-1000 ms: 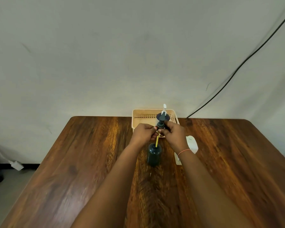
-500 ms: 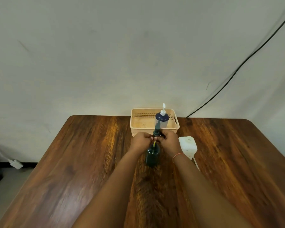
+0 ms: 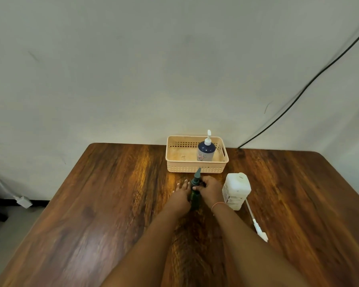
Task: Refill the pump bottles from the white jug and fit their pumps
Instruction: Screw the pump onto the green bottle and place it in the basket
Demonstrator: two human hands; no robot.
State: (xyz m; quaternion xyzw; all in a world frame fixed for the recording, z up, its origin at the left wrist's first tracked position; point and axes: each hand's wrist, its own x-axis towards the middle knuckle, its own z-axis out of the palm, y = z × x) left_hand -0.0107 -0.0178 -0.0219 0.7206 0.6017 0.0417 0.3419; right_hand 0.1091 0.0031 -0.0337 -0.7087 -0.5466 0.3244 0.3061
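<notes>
A dark green pump bottle (image 3: 195,198) stands upright on the wooden table (image 3: 112,204), with its green pump (image 3: 196,178) seated in the neck. My left hand (image 3: 181,194) wraps the bottle's body from the left, fingers extended. My right hand (image 3: 210,188) grips the pump collar from the right. The white jug (image 3: 236,190) stands just right of my right hand, uncapped. A dark blue pump bottle (image 3: 206,151) with a white pump stands in the beige basket (image 3: 175,160).
A loose white pump with its long tube (image 3: 255,221) lies on the table in front of the jug. The basket stands against the wall at the far table edge. A black cable (image 3: 298,96) runs down the wall at the right.
The green pump has come down: its yellowish tube has gone into the bottle and the collar now meets the neck. Both hands have lowered with it.
</notes>
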